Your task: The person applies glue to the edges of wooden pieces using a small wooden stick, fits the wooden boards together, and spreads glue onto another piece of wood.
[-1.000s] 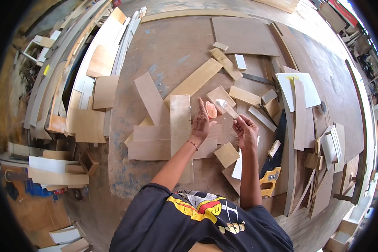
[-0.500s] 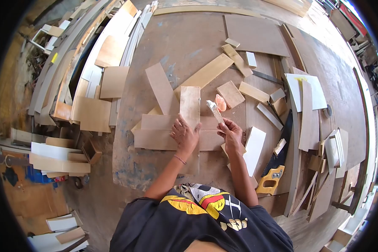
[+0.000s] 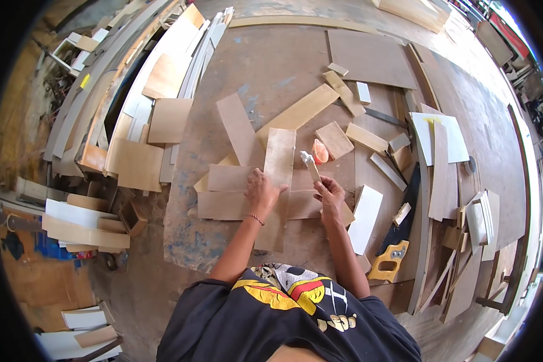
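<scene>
My left hand [image 3: 264,193] grips a pale narrow wooden board [image 3: 280,151], its thumb by the right edge and its fingers at the left. This board lies crosswise over two brownish wooden strips [image 3: 222,205]. In my right hand [image 3: 330,196] is a thin wooden stick [image 3: 313,169], pinched between thumb and fingers. White paste, like glue, coats the stick's upper tip. Just beyond that tip sits a small orange container [image 3: 320,151], beside a short wooden block [image 3: 335,140].
A handsaw [image 3: 390,259] with a yellow handle lies at the right, near a white board [image 3: 365,218]. Several wood offcuts [image 3: 367,138] are scattered over the worktable [image 3: 193,247]. Stacked panels [image 3: 140,164] stand along the left side.
The pale board under my left hand has turned slightly, its near end swinging left. The glue-tipped stick has shifted a little and stays in my right hand. The camera view has moved slightly.
</scene>
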A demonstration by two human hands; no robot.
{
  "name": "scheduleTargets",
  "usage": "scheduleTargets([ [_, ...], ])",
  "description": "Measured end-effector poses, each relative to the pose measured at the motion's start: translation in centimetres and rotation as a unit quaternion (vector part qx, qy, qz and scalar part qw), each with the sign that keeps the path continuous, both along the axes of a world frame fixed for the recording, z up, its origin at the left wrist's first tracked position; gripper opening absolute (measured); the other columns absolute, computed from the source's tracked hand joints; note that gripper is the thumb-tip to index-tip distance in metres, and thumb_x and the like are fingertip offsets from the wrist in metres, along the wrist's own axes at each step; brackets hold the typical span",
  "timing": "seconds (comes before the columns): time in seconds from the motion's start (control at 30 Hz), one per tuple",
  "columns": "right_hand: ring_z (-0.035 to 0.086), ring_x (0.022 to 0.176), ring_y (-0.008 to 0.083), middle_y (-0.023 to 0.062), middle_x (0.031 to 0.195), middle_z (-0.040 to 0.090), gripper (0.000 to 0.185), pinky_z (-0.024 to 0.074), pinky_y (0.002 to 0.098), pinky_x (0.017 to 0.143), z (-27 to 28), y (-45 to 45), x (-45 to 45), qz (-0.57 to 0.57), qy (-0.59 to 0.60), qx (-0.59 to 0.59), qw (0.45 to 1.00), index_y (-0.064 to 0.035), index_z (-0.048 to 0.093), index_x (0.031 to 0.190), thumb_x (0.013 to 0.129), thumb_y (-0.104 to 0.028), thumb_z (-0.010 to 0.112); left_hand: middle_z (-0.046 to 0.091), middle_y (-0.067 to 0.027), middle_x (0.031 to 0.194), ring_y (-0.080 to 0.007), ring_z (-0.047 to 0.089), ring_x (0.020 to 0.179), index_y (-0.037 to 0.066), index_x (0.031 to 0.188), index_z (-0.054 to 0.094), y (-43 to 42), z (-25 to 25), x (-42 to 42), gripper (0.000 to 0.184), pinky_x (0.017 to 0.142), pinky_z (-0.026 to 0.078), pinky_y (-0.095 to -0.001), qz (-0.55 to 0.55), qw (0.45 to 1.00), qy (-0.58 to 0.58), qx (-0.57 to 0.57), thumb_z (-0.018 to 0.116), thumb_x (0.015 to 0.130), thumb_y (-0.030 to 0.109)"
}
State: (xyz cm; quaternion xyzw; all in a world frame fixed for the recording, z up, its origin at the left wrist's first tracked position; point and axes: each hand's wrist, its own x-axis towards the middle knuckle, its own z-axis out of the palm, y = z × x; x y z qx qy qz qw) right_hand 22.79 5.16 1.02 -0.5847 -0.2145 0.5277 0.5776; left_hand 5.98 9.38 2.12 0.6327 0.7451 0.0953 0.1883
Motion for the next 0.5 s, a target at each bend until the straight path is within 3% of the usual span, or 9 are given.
scheduleTargets([
  [0.1,0.055,0.073,0.0062,-0.0010,0.085,0.062,0.016,0.0452,0.0222,0.062,0.0,-0.1,-0.1,0.007,-0.001,0.004,1.000,-0.0063,0.063,0.096,0.081,-0.012,0.065,0.055,-0.0246,0.105,-0.0364,0.050,0.107,-0.008,0.113,0.043,0.7,-0.5,-0.3,0.072,0.084,0.044,-0.0445,-0.001,1.000,-0.014,0.012,0.073,0.070,0.042],
  [0.17,0.055,0.073,0.0059,-0.0016,0.084,0.062,0.016,0.0451,0.0229,0.063,0.2,-0.1,-0.1,0.011,-0.001,0.011,1.000,-0.0073,0.063,0.095,0.081,-0.013,0.066,0.057,-0.0272,0.101,-0.0375,0.057,0.094,-0.005,0.102,0.051,1.1,-1.2,-0.4,0.052,0.080,0.045,-0.0419,0.046,0.993,-0.110,0.016,0.067,0.078,0.038],
  [0.2,0.055,0.072,0.0058,-0.0012,0.083,0.063,0.014,0.0444,0.0219,0.062,0.3,0.0,-0.1,0.005,-0.003,0.024,1.000,-0.0068,0.064,0.094,0.081,-0.011,0.066,0.057,-0.0272,0.101,-0.0375,0.057,0.094,-0.005,0.102,0.051,1.4,-1.2,-0.6,0.052,0.080,0.045,-0.0419,0.046,0.993,-0.111,0.018,0.067,0.078,0.038],
  [0.27,0.055,0.071,0.0056,-0.0008,0.082,0.063,0.013,0.0437,0.0208,0.062,0.8,0.3,0.0,-0.002,-0.007,0.040,0.999,-0.0062,0.065,0.093,0.081,-0.009,0.065,0.061,-0.0196,0.091,-0.0291,0.060,0.083,-0.002,0.091,0.056,1.9,-1.1,-1.4,0.035,0.072,0.045,-0.0362,0.063,0.966,-0.251,-0.018,0.060,0.085,0.032],
  [0.3,0.054,0.069,0.0060,-0.0014,0.078,0.062,0.010,0.0428,0.0211,0.060,1.3,0.7,0.0,-0.013,-0.061,0.074,0.995,-0.0045,0.065,0.092,0.082,-0.008,0.064,0.061,-0.0196,0.091,-0.0291,0.060,0.083,-0.002,0.091,0.056,2.0,-1.3,-1.9,0.035,0.072,0.045,-0.0362,0.062,0.965,-0.253,-0.015,0.060,0.085,0.032],
  [0.37,0.054,0.067,0.0064,-0.0020,0.075,0.061,0.009,0.0419,0.0214,0.058,2.2,1.5,0.1,-0.027,-0.115,0.110,0.987,-0.0028,0.066,0.090,0.083,-0.007,0.062,0.062,-0.0089,0.081,-0.0173,0.059,0.076,-0.001,0.087,0.058,2.1,-1.5,-3.0,0.029,0.064,0.044,-0.0306,0.089,0.903,-0.421,-0.012,0.058,0.087,0.029],
  [0.4,0.055,0.065,0.0075,-0.0009,0.072,0.062,0.009,0.0419,0.0220,0.058,3.3,1.9,0.0,-0.052,-0.171,0.141,0.974,-0.0032,0.067,0.088,0.081,-0.003,0.061,0.062,-0.0089,0.081,-0.0173,0.059,0.076,-0.001,0.087,0.058,1.9,-0.7,-3.5,0.029,0.064,0.044,-0.0306,0.089,0.903,-0.421,-0.010,0.058,0.087,0.029],
  [0.47,0.056,0.063,0.0085,0.0003,0.070,0.062,0.011,0.0418,0.0227,0.057,6.2,2.9,-0.3,-0.074,-0.226,0.176,0.955,-0.0036,0.068,0.087,0.080,0.001,0.061,0.061,-0.0030,0.082,-0.0096,0.056,0.075,0.000,0.089,0.059,1.2,2.4,-4.2,0.028,0.062,0.044,-0.0263,0.100,0.784,-0.608,-0.082,0.056,0.089,0.028],
  [0.5,0.057,0.063,0.0103,0.0019,0.070,0.063,0.016,0.0423,0.0238,0.057,8.1,3.4,-0.4,-0.067,-0.334,0.205,0.918,-0.0046,0.068,0.088,0.077,0.003,0.060,0.062,-0.0023,0.080,-0.0094,0.057,0.073,-0.001,0.090,0.061,0.8,3.0,-4.5,0.030,0.062,0.045,-0.0250,0.100,0.762,-0.632,-0.098,0.057,0.089,0.028],
])
